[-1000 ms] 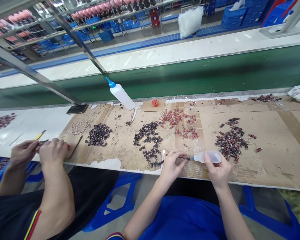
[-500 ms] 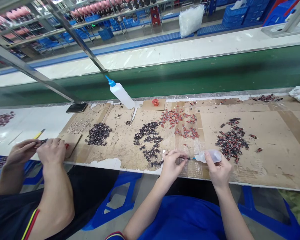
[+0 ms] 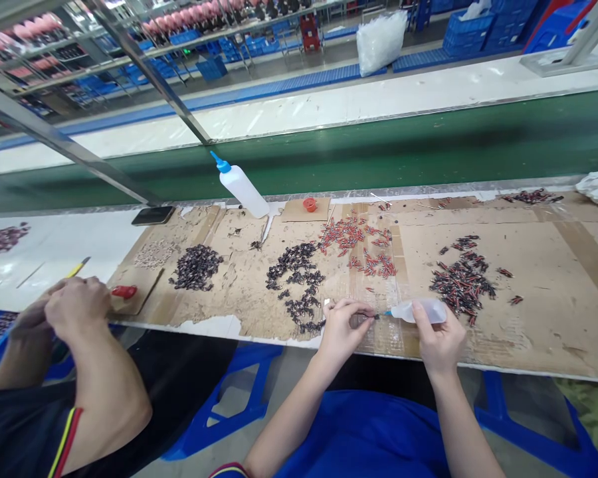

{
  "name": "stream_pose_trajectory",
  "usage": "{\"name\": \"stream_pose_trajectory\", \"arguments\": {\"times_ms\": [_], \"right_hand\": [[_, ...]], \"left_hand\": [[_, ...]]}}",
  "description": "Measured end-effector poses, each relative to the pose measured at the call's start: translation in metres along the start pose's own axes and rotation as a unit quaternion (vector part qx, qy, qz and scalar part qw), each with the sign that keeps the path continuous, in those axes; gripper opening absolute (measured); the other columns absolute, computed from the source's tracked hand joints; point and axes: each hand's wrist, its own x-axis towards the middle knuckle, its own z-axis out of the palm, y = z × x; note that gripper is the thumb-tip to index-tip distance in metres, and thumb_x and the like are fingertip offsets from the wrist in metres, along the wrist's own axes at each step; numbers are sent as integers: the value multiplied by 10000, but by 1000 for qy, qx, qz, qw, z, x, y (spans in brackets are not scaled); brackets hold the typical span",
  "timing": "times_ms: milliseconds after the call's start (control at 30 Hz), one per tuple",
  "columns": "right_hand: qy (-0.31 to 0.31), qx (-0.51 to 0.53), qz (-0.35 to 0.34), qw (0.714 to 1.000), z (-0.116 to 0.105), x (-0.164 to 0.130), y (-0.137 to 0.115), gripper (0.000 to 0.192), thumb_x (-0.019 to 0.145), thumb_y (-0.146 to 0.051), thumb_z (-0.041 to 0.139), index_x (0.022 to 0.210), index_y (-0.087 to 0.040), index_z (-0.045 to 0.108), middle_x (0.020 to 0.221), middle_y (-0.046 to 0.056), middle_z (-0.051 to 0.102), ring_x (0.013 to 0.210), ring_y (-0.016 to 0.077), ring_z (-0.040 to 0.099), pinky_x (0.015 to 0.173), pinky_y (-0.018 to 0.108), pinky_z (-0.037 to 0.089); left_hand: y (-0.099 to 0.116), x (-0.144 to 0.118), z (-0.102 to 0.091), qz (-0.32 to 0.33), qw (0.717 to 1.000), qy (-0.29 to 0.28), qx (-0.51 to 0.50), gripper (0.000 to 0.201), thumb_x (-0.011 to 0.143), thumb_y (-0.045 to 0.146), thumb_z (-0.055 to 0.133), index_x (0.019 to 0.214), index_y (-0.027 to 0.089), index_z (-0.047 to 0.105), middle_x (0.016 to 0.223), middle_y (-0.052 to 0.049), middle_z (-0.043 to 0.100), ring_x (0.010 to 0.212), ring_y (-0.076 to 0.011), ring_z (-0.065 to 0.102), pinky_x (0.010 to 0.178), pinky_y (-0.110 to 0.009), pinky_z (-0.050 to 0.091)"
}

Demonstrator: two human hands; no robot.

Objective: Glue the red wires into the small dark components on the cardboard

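Observation:
My left hand point(image 3: 345, 326) pinches a small black part point(image 3: 377, 317) between thumb and fingers, just over the front of the cardboard. In my right hand point(image 3: 442, 340) lies a translucent squeeze bottle point(image 3: 422, 310), tilted on its side, its blue nozzle point(image 3: 389, 313) pointing left. A small gap separates the nozzle tip from the black part. Left of my left hand spreads a heap of black parts point(image 3: 303, 305). Red-and-black parts point(image 3: 462, 285) are piled beyond my right hand, and reddish slim parts point(image 3: 343, 234) lie scattered farther back.
A white bottle with a blue cap point(image 3: 244, 189) leans at the back beside a red cap point(image 3: 309, 204). At left, a co-worker's hands point(image 3: 74, 305) work near a red object point(image 3: 124, 291) and a yellow cutter point(image 3: 78, 267). A phone point(image 3: 153, 215) lies by the metal post.
My right hand has drawn the squeeze bottle slightly right, so its nozzle is farther from the black part. My left hand stays put. The co-worker's hands have shifted left, uncovering the red object.

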Motion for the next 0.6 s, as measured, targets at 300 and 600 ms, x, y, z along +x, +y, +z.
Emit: {"name": "stream_pose_trajectory", "arguments": {"times_ms": [300,600], "right_hand": [[25,63,-22,997,9,15,9,449,586,-433,822,838,-207,526,825,46,686,773,223,688,736,381,553],[58,-67,-179,980,12,12,8,581,675,-380,803,1137,-190,505,1034,119,687,853,227,680,692,356,558]], "left_hand": [[2,18,-10,42,998,3,46,95,836,188,674,877,249,736,972,-10,762,1003,-212,638,968,-409,356],[4,39,2,67,982,47,172,139,895,147,578,871,219,694,1036,-54,684,1062,-236,531,901,-397,332]]}}
